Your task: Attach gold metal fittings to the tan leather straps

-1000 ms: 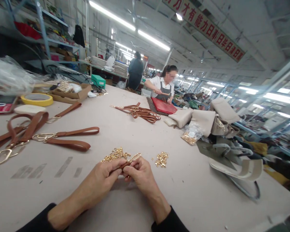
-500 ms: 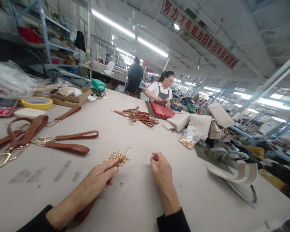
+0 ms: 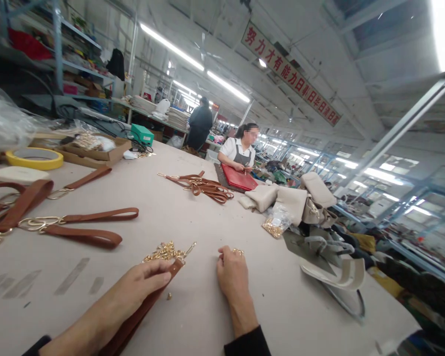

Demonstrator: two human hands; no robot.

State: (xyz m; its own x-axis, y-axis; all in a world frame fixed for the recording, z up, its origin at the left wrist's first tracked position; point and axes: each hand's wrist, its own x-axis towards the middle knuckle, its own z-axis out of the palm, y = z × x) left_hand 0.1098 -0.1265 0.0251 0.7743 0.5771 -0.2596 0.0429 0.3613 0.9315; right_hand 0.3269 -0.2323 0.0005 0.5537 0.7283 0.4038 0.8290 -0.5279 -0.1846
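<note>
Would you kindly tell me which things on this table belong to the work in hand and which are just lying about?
In hand:
- left hand holding brown strap
- right hand at small gold fittings
- gold hardware pile

Lying about:
- yellow tape roll
- finished straps
- beige bags
- bagged fittings
- cardboard tray

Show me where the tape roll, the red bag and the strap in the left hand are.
tape roll [image 3: 34,158], head view, yellow front rim
red bag [image 3: 239,178], head view, middle of its flat face
strap [image 3: 139,311], head view, brown band below the left hand

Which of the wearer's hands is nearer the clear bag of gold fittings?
Right. The right hand lies just left of the bag; the left hand, holding a brown strap, is farther left.
</note>
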